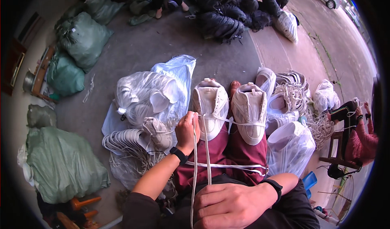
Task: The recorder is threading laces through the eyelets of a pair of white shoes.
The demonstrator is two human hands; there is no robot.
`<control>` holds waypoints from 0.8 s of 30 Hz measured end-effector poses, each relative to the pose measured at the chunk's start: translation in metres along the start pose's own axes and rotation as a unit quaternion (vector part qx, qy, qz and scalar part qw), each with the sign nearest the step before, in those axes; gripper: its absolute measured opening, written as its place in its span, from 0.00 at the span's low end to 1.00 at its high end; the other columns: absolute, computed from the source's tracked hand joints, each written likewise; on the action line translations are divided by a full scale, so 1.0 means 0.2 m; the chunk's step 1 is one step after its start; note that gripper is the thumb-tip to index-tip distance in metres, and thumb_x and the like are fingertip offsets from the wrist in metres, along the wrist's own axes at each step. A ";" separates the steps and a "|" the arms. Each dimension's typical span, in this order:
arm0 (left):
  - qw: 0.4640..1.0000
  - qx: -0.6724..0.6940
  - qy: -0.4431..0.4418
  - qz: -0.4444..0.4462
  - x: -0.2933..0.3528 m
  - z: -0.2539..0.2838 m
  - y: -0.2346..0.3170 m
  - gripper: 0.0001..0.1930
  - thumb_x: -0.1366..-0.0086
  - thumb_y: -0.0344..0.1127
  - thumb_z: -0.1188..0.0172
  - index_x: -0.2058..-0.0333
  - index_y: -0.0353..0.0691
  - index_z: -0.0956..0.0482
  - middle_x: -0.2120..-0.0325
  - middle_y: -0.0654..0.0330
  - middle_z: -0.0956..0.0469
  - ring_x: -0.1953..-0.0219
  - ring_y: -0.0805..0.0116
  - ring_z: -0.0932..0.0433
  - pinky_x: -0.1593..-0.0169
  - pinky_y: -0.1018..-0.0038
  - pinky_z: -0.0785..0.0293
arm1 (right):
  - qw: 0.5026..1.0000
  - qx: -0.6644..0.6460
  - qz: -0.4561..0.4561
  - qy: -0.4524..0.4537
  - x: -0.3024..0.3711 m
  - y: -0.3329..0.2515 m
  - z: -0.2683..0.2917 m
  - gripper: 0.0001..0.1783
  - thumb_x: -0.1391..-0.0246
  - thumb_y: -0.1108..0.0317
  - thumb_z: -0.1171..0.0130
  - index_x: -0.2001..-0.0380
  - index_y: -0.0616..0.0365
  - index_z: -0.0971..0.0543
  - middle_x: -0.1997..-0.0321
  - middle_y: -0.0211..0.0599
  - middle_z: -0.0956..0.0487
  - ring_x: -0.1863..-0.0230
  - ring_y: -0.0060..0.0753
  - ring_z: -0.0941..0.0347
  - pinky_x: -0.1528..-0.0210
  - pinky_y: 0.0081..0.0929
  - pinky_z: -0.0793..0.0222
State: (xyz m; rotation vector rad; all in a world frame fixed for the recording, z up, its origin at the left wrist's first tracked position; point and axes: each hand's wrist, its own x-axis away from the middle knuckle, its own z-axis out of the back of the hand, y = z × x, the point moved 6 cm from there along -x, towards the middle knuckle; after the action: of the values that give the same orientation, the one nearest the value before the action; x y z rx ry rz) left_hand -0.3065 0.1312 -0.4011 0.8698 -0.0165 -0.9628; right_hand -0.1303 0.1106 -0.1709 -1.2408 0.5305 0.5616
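Two off-white shoe uppers (250,115) rest side by side on my maroon-covered legs, toes toward me. A white band joins them. My left hand (187,132) is closed beside the left upper (210,107), pinching a white shoelace (195,160) between thumb and fingers. From there one strand hangs down past my right hand (231,206). Another strand runs from the left upper to my right hand, whose curled fingers close over it low on my lap; the fingertips are partly hidden. A second white band (223,165) lies across my legs.
On the left, plastic-wrapped uppers (142,93) and a laced stack (126,141) lie on the floor. More bagged uppers (290,143) and lace bundles (294,89) crowd the right. Green sacks (65,162) and black bags (223,24) stand farther out. A person (361,137) sits far right.
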 end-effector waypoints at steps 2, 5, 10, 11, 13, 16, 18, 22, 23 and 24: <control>1.000 -0.023 0.005 -0.015 -0.01 0.00 0.03 0.09 0.33 0.33 0.47 0.73 0.38 0.30 0.81 0.48 0.27 0.76 0.46 0.25 0.73 0.58 0.31 | 1.000 -0.002 0.011 0.018 0.01 -0.02 0.02 0.07 0.43 0.66 0.40 0.69 0.57 0.23 0.71 0.33 0.26 0.69 0.37 0.30 0.66 0.32 0.36; 0.998 -0.043 0.010 -0.038 -0.01 -0.01 0.06 0.09 0.33 0.32 0.47 0.74 0.38 0.30 0.81 0.49 0.27 0.77 0.47 0.25 0.74 0.58 0.32 | 1.000 -0.009 -0.001 0.006 0.03 -0.03 0.05 0.07 0.43 0.66 0.40 0.69 0.58 0.22 0.71 0.33 0.25 0.69 0.37 0.30 0.66 0.32 0.36; 0.998 -0.042 0.015 -0.040 -0.01 -0.03 0.08 0.09 0.32 0.32 0.49 0.72 0.37 0.29 0.81 0.48 0.26 0.76 0.46 0.25 0.73 0.58 0.33 | 0.999 -0.007 0.013 0.037 0.09 -0.02 0.09 0.07 0.43 0.66 0.40 0.70 0.57 0.23 0.71 0.33 0.25 0.70 0.37 0.30 0.67 0.32 0.36; 0.998 -0.043 0.018 -0.039 -0.01 -0.04 0.08 0.09 0.32 0.32 0.49 0.72 0.37 0.29 0.81 0.48 0.26 0.76 0.46 0.25 0.73 0.58 0.33 | 0.999 -0.007 0.013 0.038 0.09 -0.03 0.10 0.07 0.43 0.66 0.40 0.70 0.57 0.23 0.71 0.33 0.25 0.70 0.37 0.30 0.67 0.32 0.36; 0.998 -0.047 0.018 -0.043 -0.01 -0.05 0.09 0.09 0.32 0.32 0.49 0.72 0.36 0.29 0.81 0.48 0.27 0.76 0.46 0.25 0.73 0.58 0.33 | 1.000 -0.008 -0.002 0.014 0.09 -0.03 0.13 0.07 0.43 0.66 0.40 0.70 0.57 0.23 0.72 0.33 0.26 0.70 0.37 0.30 0.67 0.32 0.36; 0.997 -0.063 0.002 -0.053 -0.02 -0.05 0.13 0.08 0.33 0.31 0.48 0.73 0.36 0.30 0.81 0.49 0.27 0.76 0.47 0.25 0.72 0.59 0.32 | 0.999 0.032 -0.003 -0.029 0.07 -0.06 0.18 0.08 0.42 0.65 0.41 0.70 0.57 0.23 0.72 0.33 0.26 0.70 0.37 0.30 0.67 0.33 0.36; 0.995 -0.074 -0.014 -0.058 -0.03 -0.06 0.15 0.08 0.34 0.31 0.47 0.73 0.37 0.30 0.80 0.50 0.27 0.75 0.49 0.24 0.71 0.59 0.30 | 1.000 0.013 -0.002 -0.004 0.10 -0.04 0.17 0.08 0.42 0.65 0.41 0.70 0.58 0.23 0.72 0.34 0.26 0.70 0.37 0.30 0.67 0.33 0.36; 0.988 -0.104 -0.054 -0.102 -0.06 -0.08 0.19 0.06 0.35 0.30 0.46 0.72 0.37 0.30 0.78 0.51 0.25 0.73 0.49 0.24 0.70 0.58 0.29 | 1.000 -0.018 0.002 0.025 0.11 -0.04 0.18 0.08 0.41 0.65 0.42 0.70 0.58 0.24 0.72 0.34 0.26 0.70 0.38 0.30 0.67 0.33 0.36; 0.986 -0.108 -0.070 -0.106 -0.06 -0.09 0.19 0.06 0.36 0.30 0.46 0.71 0.37 0.30 0.77 0.51 0.25 0.73 0.49 0.24 0.69 0.58 0.28 | 1.000 -0.018 0.003 0.026 0.11 -0.05 0.18 0.08 0.41 0.65 0.42 0.70 0.58 0.24 0.72 0.34 0.26 0.70 0.38 0.30 0.67 0.33 0.36; 0.986 -0.108 -0.070 -0.107 -0.06 -0.09 0.19 0.06 0.36 0.30 0.46 0.71 0.37 0.30 0.77 0.51 0.25 0.73 0.49 0.24 0.69 0.58 0.28 | 1.000 -0.017 0.002 0.025 0.12 -0.05 0.18 0.08 0.41 0.65 0.42 0.70 0.58 0.24 0.72 0.34 0.26 0.70 0.38 0.30 0.67 0.33 0.36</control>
State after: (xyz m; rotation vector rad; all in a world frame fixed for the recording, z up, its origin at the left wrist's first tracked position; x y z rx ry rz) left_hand -0.2795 0.1613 -0.3836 0.6097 0.0610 -1.2019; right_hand -0.1033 0.1462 -0.1710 -1.2898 0.5679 0.5462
